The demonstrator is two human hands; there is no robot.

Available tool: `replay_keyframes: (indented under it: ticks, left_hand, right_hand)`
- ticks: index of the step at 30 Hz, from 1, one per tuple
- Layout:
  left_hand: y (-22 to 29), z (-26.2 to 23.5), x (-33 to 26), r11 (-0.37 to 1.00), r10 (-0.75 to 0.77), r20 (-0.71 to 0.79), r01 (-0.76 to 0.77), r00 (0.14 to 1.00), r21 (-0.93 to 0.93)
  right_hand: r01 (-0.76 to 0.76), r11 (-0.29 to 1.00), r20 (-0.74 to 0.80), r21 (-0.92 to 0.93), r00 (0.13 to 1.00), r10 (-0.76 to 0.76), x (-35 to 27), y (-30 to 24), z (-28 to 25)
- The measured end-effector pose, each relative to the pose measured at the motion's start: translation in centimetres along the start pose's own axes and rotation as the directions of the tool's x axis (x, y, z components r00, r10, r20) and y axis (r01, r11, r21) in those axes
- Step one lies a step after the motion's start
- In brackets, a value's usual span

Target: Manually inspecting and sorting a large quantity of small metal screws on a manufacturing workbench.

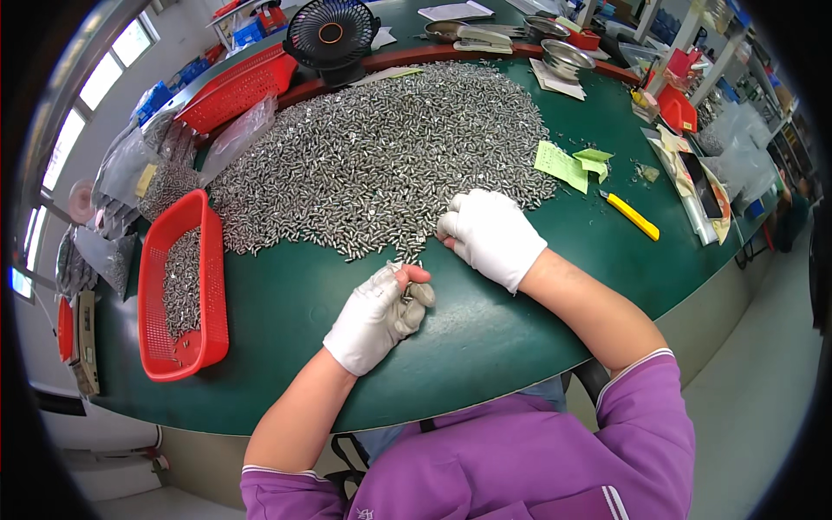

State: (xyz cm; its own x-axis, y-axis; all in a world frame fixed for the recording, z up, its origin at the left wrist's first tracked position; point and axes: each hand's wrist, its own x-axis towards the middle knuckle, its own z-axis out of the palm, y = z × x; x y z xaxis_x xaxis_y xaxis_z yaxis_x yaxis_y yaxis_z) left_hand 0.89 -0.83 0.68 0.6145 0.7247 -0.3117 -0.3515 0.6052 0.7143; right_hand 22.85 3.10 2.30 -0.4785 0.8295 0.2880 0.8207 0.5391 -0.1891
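Head view, looking down on a round green table (485,338), straight edges bent toward the rim. Hard to make out singly: the small metal parts (381,156), heaped in one broad grey pile across the table's middle, too small to tell their exact shape. Fingertips of the right hand (492,236) hidden under its own knuckles, so no telling for sure what lies pinched there. Far clutter at the top edge blurred and cut off.

Left hand (377,316) in a white glove with worn finger ends, curled loosely, thumb pressed against the forefinger on what looks like a few of the metal parts, resting on the table just below the pile's near edge. Right hand, also white-gloved, palm down, fingers bent onto the pile's lower edge, touching the parts there. Both forearms bare, rising from purple sleeves at the lower edge.

Left of the pile, a red mesh basket (212,286) lined with more of the same parts. Beyond, a second red basket (238,87) and clear bags. At the far side, a small black fan (332,33) and metal bowls (565,59). To the right, green paper notes (563,165) and a yellow utility knife (633,217), well apart from both hands.
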Motion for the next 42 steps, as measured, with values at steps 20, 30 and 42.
replay_keyframes:
  ticks: [20, 30, 42]
  left_hand:
    - [0.2, -0.2, -0.1, 0.999, -0.029, -0.006, 0.029, 1.0, -0.02]
    - [0.1, 0.3, -0.1, 0.999, 0.037, 0.008, -0.037, 0.999, -0.024]
    - [0.0, 0.3, 0.0, 0.999, 0.033, 0.007, -0.032, 0.999, -0.029]
  right_hand:
    - [-0.065, 0.998, -0.101, -0.022, 0.993, 0.062, -0.6, 1.3, -0.6]
    - [-0.048, 0.997, -0.032, -0.056, 0.998, 0.046, -0.4, 0.5, -0.6]
    - [-0.064, 0.998, 0.003, -0.01, 0.998, 0.065, -0.3, 0.3, -0.5]
